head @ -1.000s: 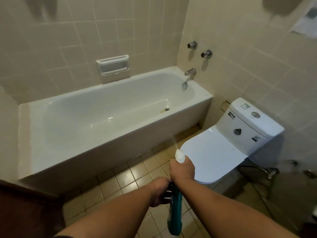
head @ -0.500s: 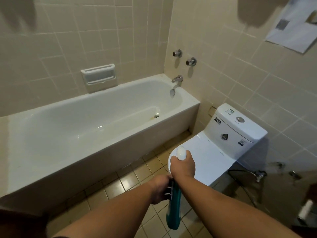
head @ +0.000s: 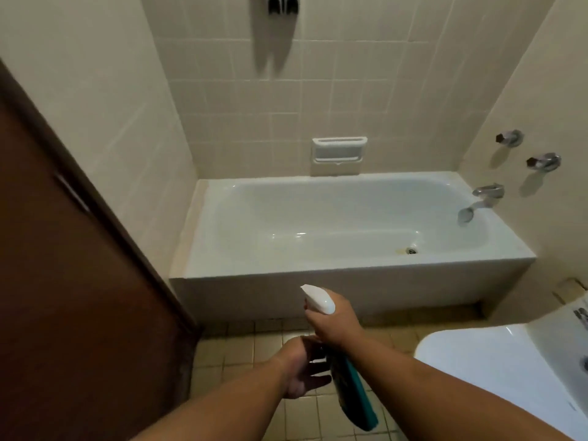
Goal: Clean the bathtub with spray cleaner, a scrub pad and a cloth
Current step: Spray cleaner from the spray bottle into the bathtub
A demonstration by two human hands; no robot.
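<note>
a tiled home bathroom, with bathtub and toilet.

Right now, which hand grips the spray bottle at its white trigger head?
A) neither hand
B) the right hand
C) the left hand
B: the right hand is curled round the white head of the spray bottle; the left hand is lower, by the teal body, fingers spread.

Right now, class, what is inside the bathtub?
Only the drain shows on the floor of the bathtub, at the spout end, with a yellowish stain beside it. The near inner wall is hidden behind the front rim.
</note>
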